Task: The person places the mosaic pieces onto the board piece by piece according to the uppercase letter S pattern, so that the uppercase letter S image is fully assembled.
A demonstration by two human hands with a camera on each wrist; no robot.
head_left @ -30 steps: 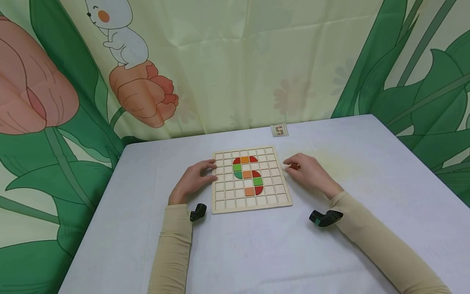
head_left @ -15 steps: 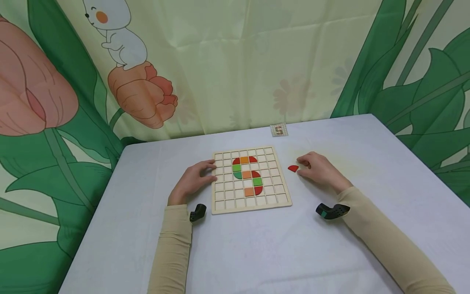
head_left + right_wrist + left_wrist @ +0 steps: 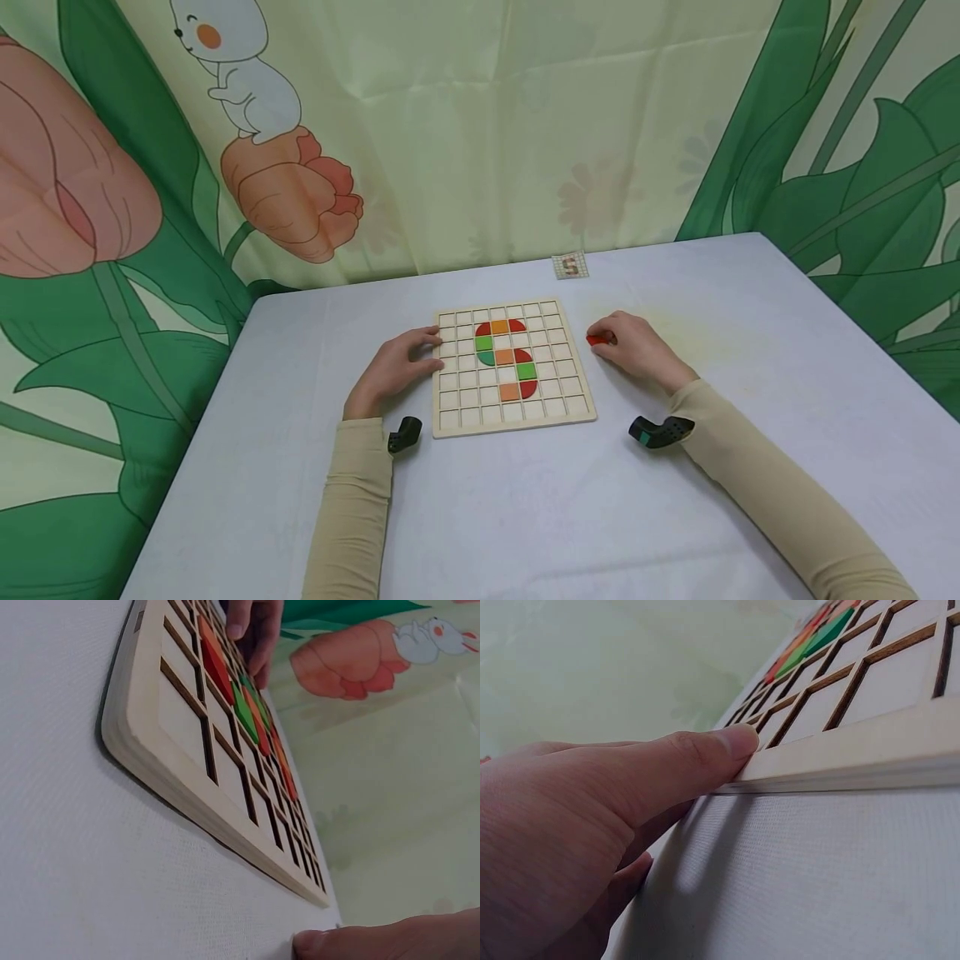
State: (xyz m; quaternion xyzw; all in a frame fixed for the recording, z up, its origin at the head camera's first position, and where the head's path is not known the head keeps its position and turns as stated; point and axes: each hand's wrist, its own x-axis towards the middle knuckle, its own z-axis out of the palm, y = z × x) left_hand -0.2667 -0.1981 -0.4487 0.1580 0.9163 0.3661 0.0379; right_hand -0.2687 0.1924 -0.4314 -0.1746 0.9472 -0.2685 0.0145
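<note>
A square wooden grid board [image 3: 553,408] lies flat on the table. Red, orange, green and teal tiles [image 3: 504,356] in its cells form an S-like shape. At the board's left edge rests my left hand [image 3: 390,371], its fingers and thumb [image 3: 731,742] extended and touching the rim. To the right of the board, my right hand [image 3: 637,343] pinches a red quarter-round tile [image 3: 596,340] between thumb and fingers. Part of that tile is hidden by the fingers. In the right wrist view only one finger [image 3: 382,939] shows at the lower edge, and the tile is out of sight.
A small card [image 3: 570,265] printed with a grid and an S-like figure lies near the table's far edge. White cloth covers the table [image 3: 495,508]. Behind it hangs a curtain [image 3: 480,150] with flowers and a rabbit.
Half a second ago the red quarter-round tile lay on the table with my right hand drawn back to its right. The hand has moved left and grips the tile again. My left hand stays put.
</note>
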